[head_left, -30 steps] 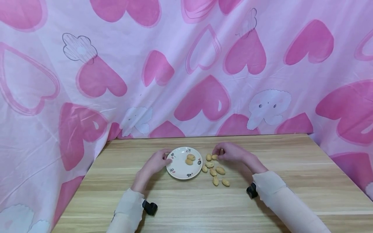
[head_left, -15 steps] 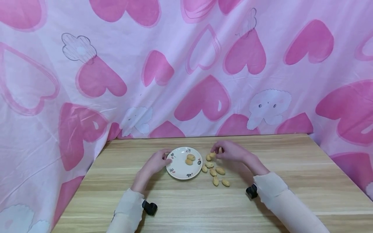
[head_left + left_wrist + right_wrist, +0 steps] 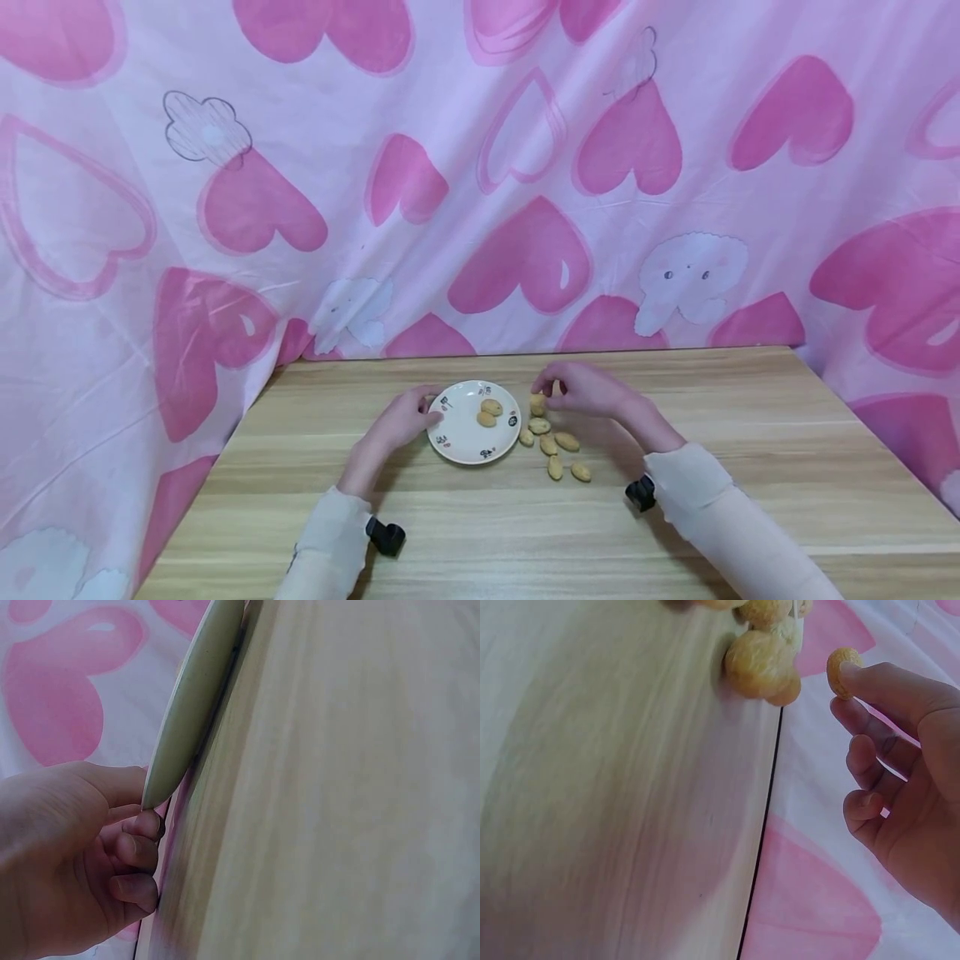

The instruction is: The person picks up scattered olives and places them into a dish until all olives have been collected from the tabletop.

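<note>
My left hand (image 3: 402,418) grips the left rim of a small white plate (image 3: 461,436) with printed motifs. Its thumb lies on top and its fingers curl below the rim in the left wrist view. Two peanuts in the shell (image 3: 491,407) lie in the plate. To its right, my right hand (image 3: 592,390) pinches one peanut (image 3: 842,673) between thumb and index finger, lifted off the wooden table. The pinched peanut overlaps the back of a loose group of several peanuts (image 3: 549,444) in the head view.
The wooden table (image 3: 480,542) ends at the back against a pink and white heart-print curtain (image 3: 525,258). Both wrists carry a small black camera (image 3: 387,536) below light sleeves (image 3: 720,500).
My right hand has lifted a peanut from the table and moved left with it, toward the plate. My left hand and the plate stay in place.
</note>
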Action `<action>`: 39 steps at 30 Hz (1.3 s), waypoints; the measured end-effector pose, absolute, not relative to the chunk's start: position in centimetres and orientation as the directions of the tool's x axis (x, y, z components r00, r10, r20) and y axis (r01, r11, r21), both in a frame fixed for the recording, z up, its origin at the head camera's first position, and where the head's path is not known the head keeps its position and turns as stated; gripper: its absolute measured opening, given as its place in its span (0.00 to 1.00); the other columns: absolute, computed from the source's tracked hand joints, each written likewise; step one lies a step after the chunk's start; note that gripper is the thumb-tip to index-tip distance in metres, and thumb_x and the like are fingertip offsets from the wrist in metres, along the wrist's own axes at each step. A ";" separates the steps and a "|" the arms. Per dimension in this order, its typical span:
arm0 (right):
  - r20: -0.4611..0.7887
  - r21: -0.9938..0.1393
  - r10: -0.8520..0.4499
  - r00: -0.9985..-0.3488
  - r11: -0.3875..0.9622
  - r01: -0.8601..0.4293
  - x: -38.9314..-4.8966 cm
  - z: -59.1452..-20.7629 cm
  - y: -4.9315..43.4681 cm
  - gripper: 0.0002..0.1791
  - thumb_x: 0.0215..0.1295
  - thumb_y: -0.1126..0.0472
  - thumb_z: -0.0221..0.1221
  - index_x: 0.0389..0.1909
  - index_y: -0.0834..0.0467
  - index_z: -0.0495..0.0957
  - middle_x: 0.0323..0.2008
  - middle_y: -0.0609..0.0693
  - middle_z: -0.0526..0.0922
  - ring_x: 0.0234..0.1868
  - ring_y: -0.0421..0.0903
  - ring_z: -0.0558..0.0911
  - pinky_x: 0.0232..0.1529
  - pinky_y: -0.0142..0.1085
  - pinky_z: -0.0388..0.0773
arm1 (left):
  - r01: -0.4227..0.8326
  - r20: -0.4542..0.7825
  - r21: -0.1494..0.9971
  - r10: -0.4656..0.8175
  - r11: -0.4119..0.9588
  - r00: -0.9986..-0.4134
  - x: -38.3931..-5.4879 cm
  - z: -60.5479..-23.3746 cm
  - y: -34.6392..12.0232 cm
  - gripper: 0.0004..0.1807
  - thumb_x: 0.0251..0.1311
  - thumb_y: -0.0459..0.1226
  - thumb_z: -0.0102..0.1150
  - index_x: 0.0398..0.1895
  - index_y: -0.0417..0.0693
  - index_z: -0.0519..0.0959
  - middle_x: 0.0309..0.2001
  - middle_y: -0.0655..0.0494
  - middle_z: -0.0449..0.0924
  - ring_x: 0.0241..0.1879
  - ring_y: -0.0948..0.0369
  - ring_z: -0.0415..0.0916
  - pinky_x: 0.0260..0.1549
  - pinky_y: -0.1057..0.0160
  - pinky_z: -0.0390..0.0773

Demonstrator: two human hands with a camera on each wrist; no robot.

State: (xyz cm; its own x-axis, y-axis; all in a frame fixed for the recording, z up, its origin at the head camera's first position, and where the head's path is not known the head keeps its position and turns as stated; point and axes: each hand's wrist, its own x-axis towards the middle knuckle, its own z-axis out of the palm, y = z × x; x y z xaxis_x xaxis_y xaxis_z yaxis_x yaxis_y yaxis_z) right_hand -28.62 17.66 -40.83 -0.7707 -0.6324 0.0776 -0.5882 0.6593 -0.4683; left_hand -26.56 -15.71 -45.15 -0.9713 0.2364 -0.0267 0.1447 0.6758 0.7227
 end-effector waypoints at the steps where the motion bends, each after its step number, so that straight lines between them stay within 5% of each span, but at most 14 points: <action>1: 0.080 -0.468 -0.639 -0.765 0.653 -0.595 -28.6 -40.8 17.5 0.11 0.63 0.62 0.63 0.45 0.50 0.84 0.36 0.41 0.82 0.34 0.38 0.77 0.38 0.32 0.76 | 0.143 -0.027 0.722 0.234 0.676 -0.972 -26.5 -45.1 -15.7 0.26 0.62 0.34 0.63 0.65 0.45 0.75 0.25 0.54 0.70 0.25 0.61 0.65 0.24 0.66 0.64; 39: -0.008 -0.417 -0.695 -0.719 0.656 -0.629 -28.7 -42.1 11.8 0.09 0.62 0.57 0.65 0.44 0.45 0.86 0.34 0.36 0.80 0.37 0.38 0.78 0.40 0.32 0.75 | 0.160 -0.016 0.740 0.255 0.654 -0.967 -26.5 -45.2 -15.9 0.26 0.61 0.33 0.63 0.64 0.43 0.75 0.23 0.56 0.69 0.23 0.62 0.64 0.22 0.67 0.63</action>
